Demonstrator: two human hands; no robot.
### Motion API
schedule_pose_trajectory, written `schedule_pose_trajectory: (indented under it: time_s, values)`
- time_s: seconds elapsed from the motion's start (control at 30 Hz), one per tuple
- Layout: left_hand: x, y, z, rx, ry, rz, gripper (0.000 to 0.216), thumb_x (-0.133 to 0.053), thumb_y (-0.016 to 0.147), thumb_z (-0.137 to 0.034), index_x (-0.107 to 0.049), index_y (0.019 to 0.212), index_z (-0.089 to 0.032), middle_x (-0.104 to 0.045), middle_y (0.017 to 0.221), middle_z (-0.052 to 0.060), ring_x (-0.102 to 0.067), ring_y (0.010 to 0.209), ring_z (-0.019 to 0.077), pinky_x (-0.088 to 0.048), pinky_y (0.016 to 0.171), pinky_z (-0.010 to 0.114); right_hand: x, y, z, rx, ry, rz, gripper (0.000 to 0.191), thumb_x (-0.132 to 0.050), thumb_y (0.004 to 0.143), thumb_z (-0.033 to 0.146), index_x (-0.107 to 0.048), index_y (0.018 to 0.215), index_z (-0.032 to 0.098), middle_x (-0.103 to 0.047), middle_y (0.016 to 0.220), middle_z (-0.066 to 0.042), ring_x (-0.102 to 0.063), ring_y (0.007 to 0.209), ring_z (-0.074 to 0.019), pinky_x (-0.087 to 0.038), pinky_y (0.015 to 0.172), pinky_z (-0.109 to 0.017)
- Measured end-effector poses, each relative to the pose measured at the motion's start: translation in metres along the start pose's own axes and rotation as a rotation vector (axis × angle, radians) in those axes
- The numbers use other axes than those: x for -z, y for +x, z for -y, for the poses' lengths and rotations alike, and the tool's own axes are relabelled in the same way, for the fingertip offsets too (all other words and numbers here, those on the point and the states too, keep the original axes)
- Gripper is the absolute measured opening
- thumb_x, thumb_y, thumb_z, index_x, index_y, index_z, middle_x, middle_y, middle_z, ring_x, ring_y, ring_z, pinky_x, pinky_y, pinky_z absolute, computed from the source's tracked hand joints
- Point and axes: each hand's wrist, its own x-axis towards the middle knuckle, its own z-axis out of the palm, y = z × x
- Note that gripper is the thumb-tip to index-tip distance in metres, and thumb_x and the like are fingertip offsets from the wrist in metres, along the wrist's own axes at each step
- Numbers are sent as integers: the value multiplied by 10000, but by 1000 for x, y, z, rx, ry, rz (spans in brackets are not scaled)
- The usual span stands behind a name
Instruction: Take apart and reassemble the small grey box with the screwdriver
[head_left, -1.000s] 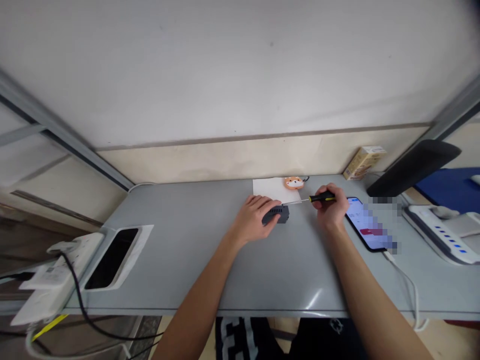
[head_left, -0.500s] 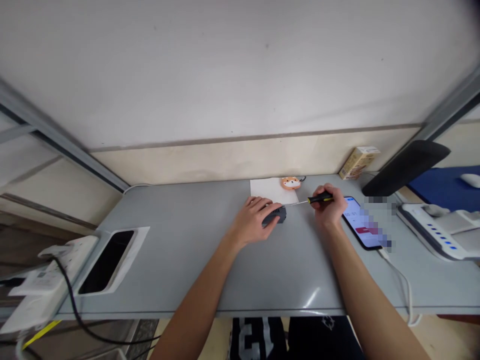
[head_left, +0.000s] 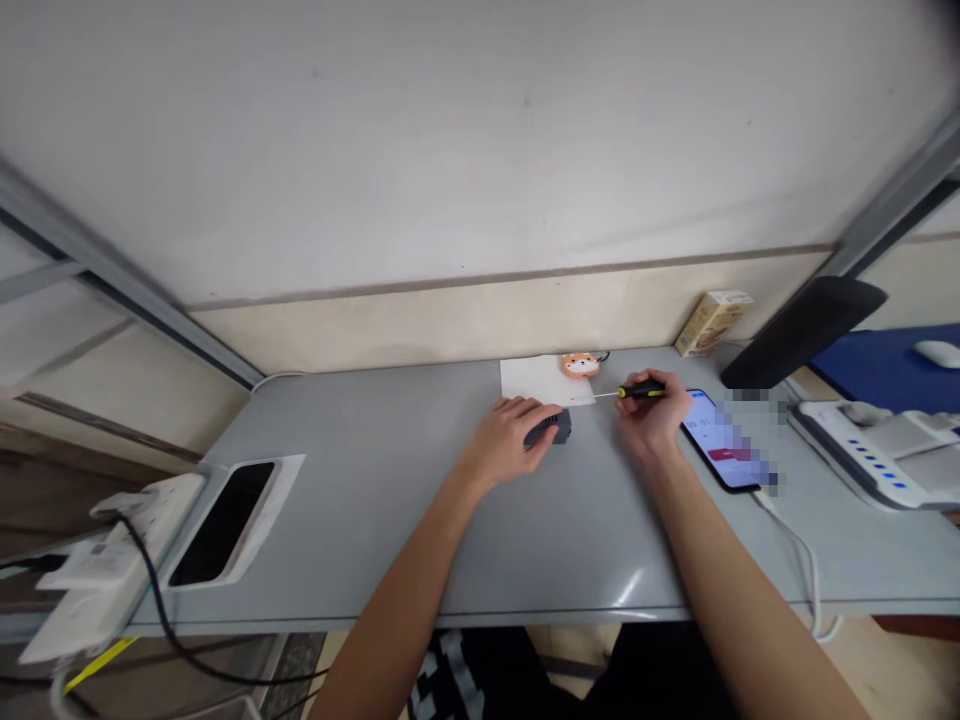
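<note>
My left hand (head_left: 504, 440) is wrapped over a small dark grey device (head_left: 556, 428) with slots in its side, holding it against the grey table (head_left: 375, 480). The palm and fingers cover much of the device, and its exact kind does not show. In my right hand (head_left: 654, 415) is a screwdriver (head_left: 643, 389) with a black and yellow handle. Its thin metal shaft points left, and the tip is above the sheet of white paper (head_left: 529, 378), apart from the device. On that paper's right part sits an orange case (head_left: 580, 365) with an animal face.
A lit phone (head_left: 716, 440) with a white cable lies beside my right hand. Farther right are a white power strip (head_left: 862, 460), a black upright object (head_left: 802, 335) and a small carton (head_left: 711, 322). At left are a dark-screened phone (head_left: 225, 520) and another power strip (head_left: 120, 570).
The screwdriver has lifted slightly; its tip has moved from the device's top edge to over the paper. My left hand keeps its hold on the device. The camera view has shifted a little.
</note>
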Motion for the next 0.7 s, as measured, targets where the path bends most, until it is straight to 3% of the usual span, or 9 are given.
schedule_pose_trajectory:
  time_s: [0.1, 0.27, 0.37, 0.53, 0.7]
  values:
    - [2, 0, 2, 111, -219, -37, 237, -520, 1008, -258, -664, 1196, -258, -732, 1155, 41, -668, 1066, 207, -487, 980, 378, 1, -1, -7, -110, 25, 44, 124, -577, 745, 266, -508, 662, 204, -531, 584, 25, -336, 368, -81, -247, 357, -250]
    - [4, 1, 19, 445, -680, -174, 262, -515, 920, -203, -685, 1119, -226, -740, 1070, 57, -680, 974, 195, -494, 907, 343, 1, -3, -10, -129, 34, 66, 127, -571, 769, 260, -512, 671, 204, -538, 582, 17, -342, 376, -87, -248, 354, -248]
    - [9, 1, 30, 596, -937, -84, 313, -560, 852, -208, -679, 1141, -225, -742, 1084, 63, -666, 1037, 215, -475, 881, 335, 4, -2, -8, -131, 53, 71, 114, -580, 761, 262, -516, 686, 206, -541, 583, 18, -354, 386, -89, -246, 353, -243]
    - [17, -6, 38, 614, -1177, -29, 415, -600, 764, -193, -677, 1170, -221, -730, 1137, 71, -641, 1094, 237, -448, 895, 338, 10, 1, -6, -122, 123, 71, 89, -568, 749, 249, -514, 696, 205, -564, 607, 16, -360, 402, -87, -256, 360, -238]
    - [16, -13, 41, 594, -1242, 33, 418, -624, 781, -210, -683, 1194, -217, -724, 1172, 87, -626, 1143, 259, -437, 934, 361, 13, 1, -7, -128, 141, 88, 83, -568, 747, 262, -522, 707, 206, -541, 592, 23, -359, 403, -91, -260, 364, -242]
